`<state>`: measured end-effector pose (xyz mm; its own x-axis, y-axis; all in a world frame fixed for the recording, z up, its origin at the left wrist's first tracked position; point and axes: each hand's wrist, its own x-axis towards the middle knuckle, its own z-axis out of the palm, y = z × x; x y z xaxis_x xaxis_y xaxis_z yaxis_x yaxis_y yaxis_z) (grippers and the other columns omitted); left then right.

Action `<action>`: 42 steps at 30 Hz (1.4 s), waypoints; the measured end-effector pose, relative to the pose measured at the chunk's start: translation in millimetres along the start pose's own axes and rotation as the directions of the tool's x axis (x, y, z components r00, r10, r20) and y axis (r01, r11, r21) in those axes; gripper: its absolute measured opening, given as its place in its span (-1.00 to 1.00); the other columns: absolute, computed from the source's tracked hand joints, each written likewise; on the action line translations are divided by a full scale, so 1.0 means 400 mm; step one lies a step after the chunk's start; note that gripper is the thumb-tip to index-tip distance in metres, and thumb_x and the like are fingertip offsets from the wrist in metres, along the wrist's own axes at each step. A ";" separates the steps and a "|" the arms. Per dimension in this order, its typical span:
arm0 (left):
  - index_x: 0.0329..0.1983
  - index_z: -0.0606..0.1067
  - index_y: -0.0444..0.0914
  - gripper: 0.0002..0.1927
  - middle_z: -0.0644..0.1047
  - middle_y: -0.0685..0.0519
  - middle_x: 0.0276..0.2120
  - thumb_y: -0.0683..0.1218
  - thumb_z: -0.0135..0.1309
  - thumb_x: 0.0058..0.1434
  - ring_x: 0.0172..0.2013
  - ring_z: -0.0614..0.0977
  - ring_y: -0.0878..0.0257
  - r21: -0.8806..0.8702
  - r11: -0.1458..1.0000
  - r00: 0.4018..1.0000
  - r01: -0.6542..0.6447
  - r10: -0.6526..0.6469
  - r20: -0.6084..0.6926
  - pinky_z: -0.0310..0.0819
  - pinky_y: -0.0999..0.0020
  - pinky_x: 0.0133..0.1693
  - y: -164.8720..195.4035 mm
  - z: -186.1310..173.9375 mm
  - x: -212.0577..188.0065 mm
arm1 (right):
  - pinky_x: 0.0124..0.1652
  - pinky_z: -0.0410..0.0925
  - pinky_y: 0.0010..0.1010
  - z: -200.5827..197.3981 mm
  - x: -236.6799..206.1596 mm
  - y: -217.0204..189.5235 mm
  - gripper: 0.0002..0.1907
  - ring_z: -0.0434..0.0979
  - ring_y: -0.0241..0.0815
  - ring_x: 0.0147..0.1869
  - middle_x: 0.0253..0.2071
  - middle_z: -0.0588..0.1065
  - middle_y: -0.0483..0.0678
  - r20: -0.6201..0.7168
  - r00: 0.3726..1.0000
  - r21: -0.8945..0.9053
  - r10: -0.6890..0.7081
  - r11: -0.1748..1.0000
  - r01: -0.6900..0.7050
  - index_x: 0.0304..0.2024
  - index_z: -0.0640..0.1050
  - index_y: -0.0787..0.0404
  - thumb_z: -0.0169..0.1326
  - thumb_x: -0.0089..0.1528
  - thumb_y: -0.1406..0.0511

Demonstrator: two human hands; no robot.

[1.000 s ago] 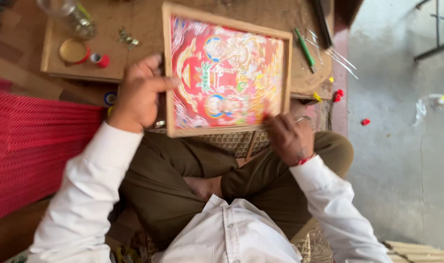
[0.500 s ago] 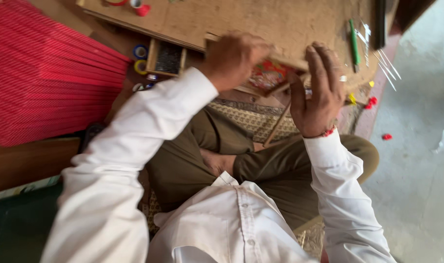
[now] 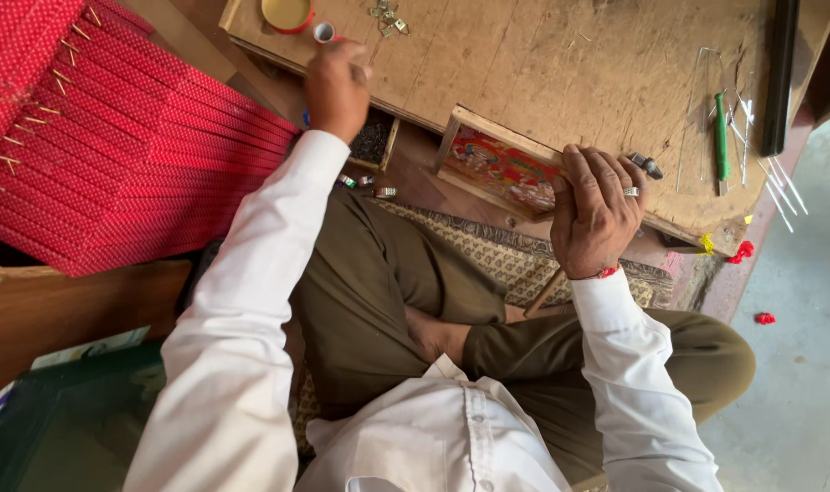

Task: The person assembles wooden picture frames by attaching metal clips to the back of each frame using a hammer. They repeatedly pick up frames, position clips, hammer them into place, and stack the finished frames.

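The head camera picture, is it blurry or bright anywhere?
In the head view most things look sharp: the right hand on the framed picture and the red mat show clear detail. The left hand up at the wooden board is slightly soft. Light is even daylight with mild shadows; the grey floor at the right looks palest, with no strong glare.

A low, worn wooden desk (image 3: 561, 64) is seen across the top. A grey concrete floor (image 3: 798, 392) is lit by daylight at the right. A patterned woven mat (image 3: 497, 255) is spread beneath, beside stacked red material (image 3: 114, 155).
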<state>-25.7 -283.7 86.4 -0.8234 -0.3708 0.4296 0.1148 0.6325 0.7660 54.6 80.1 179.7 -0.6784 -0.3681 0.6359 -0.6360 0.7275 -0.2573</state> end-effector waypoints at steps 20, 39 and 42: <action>-0.36 0.61 -0.25 -0.93 0.67 -0.04 -0.33 -0.26 0.27 0.12 -0.29 0.74 0.06 0.046 0.997 0.989 -0.067 0.060 0.138 0.62 0.20 -0.21 -0.013 0.215 0.192 | 0.17 0.47 -0.37 -0.051 0.037 0.013 -0.66 0.58 -0.11 0.30 0.22 0.52 0.06 0.086 0.903 0.567 0.420 0.725 -0.391 0.21 0.52 0.33 0.11 0.37 0.50; -0.25 0.56 -0.33 -0.82 0.63 -0.01 -0.30 -0.24 0.32 0.12 -0.32 0.69 0.14 -0.524 0.831 0.846 -0.184 0.406 0.346 0.55 0.27 -0.23 0.522 0.195 -0.085 | -0.11 0.53 -0.50 0.013 0.091 0.088 -0.88 0.60 -0.38 -0.15 -0.22 0.64 -0.08 0.093 0.863 0.786 0.497 0.496 -0.370 -0.11 0.66 0.38 0.19 0.32 0.54; -0.09 0.56 -0.39 -0.68 0.57 -0.08 -0.11 -0.19 0.32 0.10 -0.19 0.63 0.08 -0.319 0.849 0.802 -0.422 0.514 0.306 0.48 0.17 -0.11 0.486 0.168 -0.111 | -0.15 0.53 -0.53 0.014 0.093 0.086 -0.80 0.61 -0.41 -0.21 -0.27 0.63 -0.11 0.092 0.814 0.742 0.574 0.506 -0.440 -0.04 0.65 0.33 0.16 0.29 0.52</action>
<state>-4.0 -98.6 184.2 -0.7710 0.2357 0.5916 0.6222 0.4764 0.6212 5.3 88.1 190.5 -0.9507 0.0651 0.3031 -0.2959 0.1006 -0.9499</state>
